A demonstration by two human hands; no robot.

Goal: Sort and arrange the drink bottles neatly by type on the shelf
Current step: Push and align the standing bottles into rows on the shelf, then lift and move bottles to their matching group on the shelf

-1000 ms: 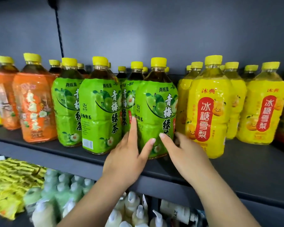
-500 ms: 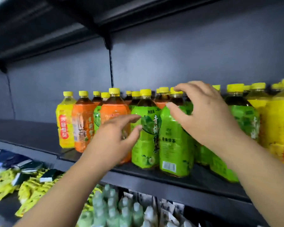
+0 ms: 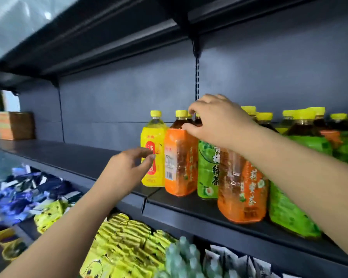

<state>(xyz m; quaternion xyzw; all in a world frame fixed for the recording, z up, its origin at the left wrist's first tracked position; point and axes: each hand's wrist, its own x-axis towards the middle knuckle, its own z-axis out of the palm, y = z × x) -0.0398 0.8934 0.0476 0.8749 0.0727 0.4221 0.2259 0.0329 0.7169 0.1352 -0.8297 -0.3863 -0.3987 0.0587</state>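
Observation:
Drink bottles with yellow caps stand on the dark shelf point(image 3: 189, 205). At the left end is a yellow bottle point(image 3: 152, 141), then an orange bottle point(image 3: 179, 167), a green bottle point(image 3: 207, 173), a nearer orange bottle point(image 3: 243, 193) and more green bottles point(image 3: 285, 213). My left hand point(image 3: 127, 167) hovers in front of the yellow bottle, fingers loosely curled and holding nothing. My right hand point(image 3: 217, 121) reaches over the bottle tops. Its thumb rests on the left orange bottle's shoulder. Its fingers curve around a dark bottle neck behind, and a firm grip is unclear.
A cardboard box point(image 3: 14, 125) sits at the far left of the same shelf. An upper shelf point(image 3: 109, 43) hangs overhead. Below lie blue packets point(image 3: 24, 189), yellow packets point(image 3: 125, 241) and pale green bottles point(image 3: 181, 255).
The view has swung left to the end of the bottle row. My right hand has moved from the green bottles to the orange bottle's top, and my left hand has moved to the yellow bottle.

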